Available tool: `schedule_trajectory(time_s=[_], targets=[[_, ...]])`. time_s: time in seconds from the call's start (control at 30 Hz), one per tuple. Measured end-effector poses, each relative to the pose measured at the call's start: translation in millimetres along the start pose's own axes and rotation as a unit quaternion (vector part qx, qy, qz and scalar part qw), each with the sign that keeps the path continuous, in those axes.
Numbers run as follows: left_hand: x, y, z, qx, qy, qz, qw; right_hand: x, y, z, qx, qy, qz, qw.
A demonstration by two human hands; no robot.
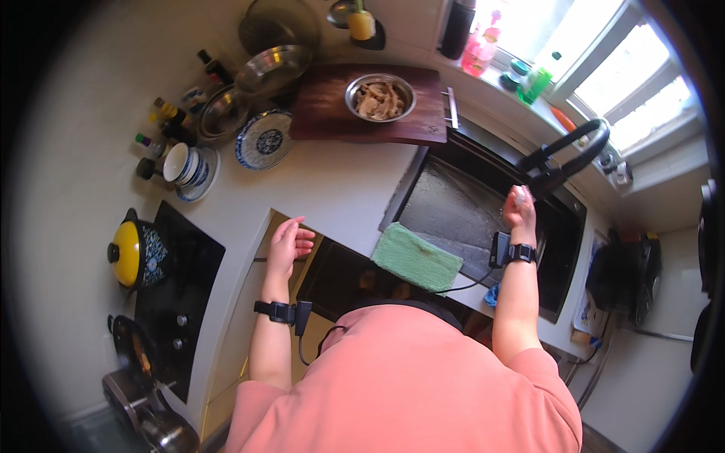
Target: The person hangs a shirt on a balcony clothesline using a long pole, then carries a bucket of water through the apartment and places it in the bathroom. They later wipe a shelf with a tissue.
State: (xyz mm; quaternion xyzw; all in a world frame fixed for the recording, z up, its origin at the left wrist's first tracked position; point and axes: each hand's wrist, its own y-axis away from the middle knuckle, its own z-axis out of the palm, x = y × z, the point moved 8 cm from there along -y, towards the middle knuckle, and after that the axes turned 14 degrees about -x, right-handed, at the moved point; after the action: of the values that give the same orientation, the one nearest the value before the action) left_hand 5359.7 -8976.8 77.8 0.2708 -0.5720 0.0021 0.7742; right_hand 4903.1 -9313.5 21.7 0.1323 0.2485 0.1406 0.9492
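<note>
My left hand (290,244) hangs in front of the counter edge, holding nothing, its fingers slightly apart. Over the black sink (453,192), my right hand (519,212) is raised close to the black faucet (558,164), fingers curled. A small whitish patch shows at those fingers; whether it is water or an object I cannot tell. The green cloth (418,257) lies over the sink's front rim, between my two hands. Behind the sink's left end, a metal bowl (380,120) of cooked-looking brown pieces rests on a dark wooden cutting board (323,107).
A blue-patterned plate (263,141) and stacked bowls (184,164) stand left on the counter (351,175). Beyond them are bottles (173,116). A yellow-lidded pot (127,255) sits on the black cooktop (181,283). A green soap bottle (535,85) stands on the windowsill.
</note>
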Motion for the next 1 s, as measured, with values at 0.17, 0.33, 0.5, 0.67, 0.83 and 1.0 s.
schedule_trajectory(time_s=[0.17, 0.33, 0.5, 0.67, 0.83, 1.0], targets=[[-2.0, 0.4, -6.1, 0.016, 0.007, 0.010, 1.000, 0.1, 0.0, 3.5, -0.038, -0.015, 0.025, 0.999], [-5.2, -5.3, -4.3, 0.017, -0.009, -0.004, 1.000, -0.5, -0.6, 20.7, -0.147, -0.155, 0.128, 0.969], [-2.5, 2.2, -0.7, 0.026, -0.018, -0.005, 0.999, -72.1, -9.0, -14.9, 0.044, 0.121, 0.053, 0.990], [-1.9, 17.4, -6.8, 0.060, -0.029, -0.011, 0.998, -138.7, -40.8, -33.4, 0.144, 0.274, -0.026, 0.951], [-9.6, 34.3, -17.5, 0.083, -0.007, -0.018, 0.996, -133.5, -75.4, -22.8, -0.060, 0.385, 0.024, 0.921], [-14.4, 44.0, -18.7, 0.087, 0.010, -0.004, 0.996, -115.7, -50.9, -61.8, 0.069, 0.439, 0.034, 0.895]])
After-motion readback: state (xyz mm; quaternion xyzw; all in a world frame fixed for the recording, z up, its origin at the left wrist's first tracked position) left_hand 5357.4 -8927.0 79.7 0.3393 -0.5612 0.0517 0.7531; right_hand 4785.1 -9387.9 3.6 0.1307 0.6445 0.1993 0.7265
